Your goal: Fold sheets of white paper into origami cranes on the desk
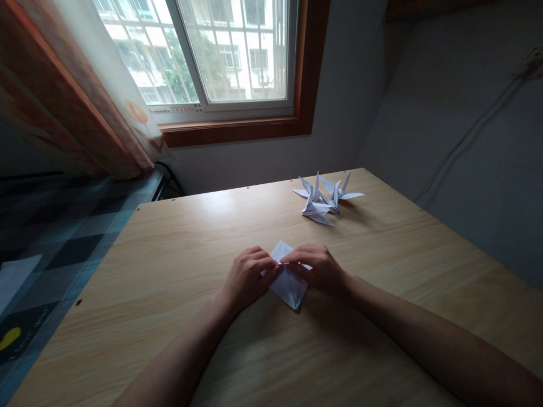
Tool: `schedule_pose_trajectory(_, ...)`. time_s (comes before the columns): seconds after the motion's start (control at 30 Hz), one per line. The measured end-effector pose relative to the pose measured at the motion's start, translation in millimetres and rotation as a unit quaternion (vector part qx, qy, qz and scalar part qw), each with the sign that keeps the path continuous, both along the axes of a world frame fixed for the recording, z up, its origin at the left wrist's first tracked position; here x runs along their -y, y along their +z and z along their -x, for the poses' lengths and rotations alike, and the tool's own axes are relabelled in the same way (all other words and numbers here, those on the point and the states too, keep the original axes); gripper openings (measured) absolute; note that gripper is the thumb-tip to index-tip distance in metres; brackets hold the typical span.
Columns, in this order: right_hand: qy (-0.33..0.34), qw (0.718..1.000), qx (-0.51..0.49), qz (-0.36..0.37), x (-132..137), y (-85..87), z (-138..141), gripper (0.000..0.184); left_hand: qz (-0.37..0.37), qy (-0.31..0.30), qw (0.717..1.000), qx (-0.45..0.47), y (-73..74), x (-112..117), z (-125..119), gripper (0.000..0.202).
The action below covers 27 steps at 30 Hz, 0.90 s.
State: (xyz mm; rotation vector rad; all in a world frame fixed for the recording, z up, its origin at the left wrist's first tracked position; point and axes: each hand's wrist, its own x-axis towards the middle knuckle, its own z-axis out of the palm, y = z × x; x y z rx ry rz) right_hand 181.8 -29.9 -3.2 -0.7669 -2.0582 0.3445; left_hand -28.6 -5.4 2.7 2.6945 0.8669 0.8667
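Note:
A small folded sheet of white paper [291, 287] lies in the middle of the wooden table, one corner pointing toward me and creases running along it. My left hand [251, 272] pinches its left side between thumb and fingers. From the right, my right hand [319, 268] grips the opposite side, fingertips close to those of the left near the paper's middle. Both hands partly cover the paper's side corners. Beyond them stand folded paper cranes [319, 208], grouped close together with pointed wings and necks raised.
The pale wooden table [190, 243] has its far edge near the wall below a barred window [237, 51]. To the left are a curtain [76, 85] and a lower surface with a checkered cloth [85, 251]. A cable [462, 138] hangs along the right wall.

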Motion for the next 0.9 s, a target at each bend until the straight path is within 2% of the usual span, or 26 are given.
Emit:
schedule_pose_trajectory(0.1,0.006,0.997,0.032,-0.069,2.5,2.7,4.0,0.019,-0.012,-0.006,1.0,-0.014,-2.0,-0.2,0.0,0.028)
schedule_pose_trajectory(0.2,-0.032,0.996,0.031,-0.076,4.7,4.9,4.9,0.023,-0.02,-0.002,1.0,-0.019,-3.8,0.1,0.0,0.026)
schedule_pose_trajectory(0.27,-0.043,0.997,0.018,-0.063,5.4,5.2,3.2,0.025,-0.015,-0.002,1.0,-0.017,-3.6,0.4,0.0,0.026)
schedule_pose_trajectory(0.4,-0.004,0.999,-0.03,0.011,3.4,1.8,-3.5,0.031,0.026,-0.009,1.0,-0.007,1.3,1.0,0.6,0.032)
schedule_pose_trajectory(0.5,-0.004,0.998,-0.042,0.047,-0.1,-2.9,-7.0,0.035,0.053,-0.009,0.999,-0.005,3.7,0.6,1.0,0.038)
schedule_pose_trajectory(0.6,-0.022,0.998,0.018,0.054,-3.3,-6.2,-6.8,0.029,0.042,-0.001,0.999,-0.004,1.3,-0.4,1.2,0.031)
schedule_pose_trajectory(0.73,-0.011,0.988,0.15,0.021,-5.7,-7.7,-4.5,0.015,0.01,-0.003,1.0,-0.017,-4.3,-1.7,0.9,0.02)
schedule_pose_trajectory(0.8,-0.014,0.98,0.199,0.004,-5.7,-7.8,-4.4,0.018,-0.004,-0.006,1.0,-0.023,-6.0,-2.2,0.7,0.019)
schedule_pose_trajectory(0.9,-0.021,0.97,0.241,0.007,-4.0,-6.9,-5.2,0.031,-0.021,-0.006,0.999,-0.032,-7.4,-3.0,0.8,0.016)
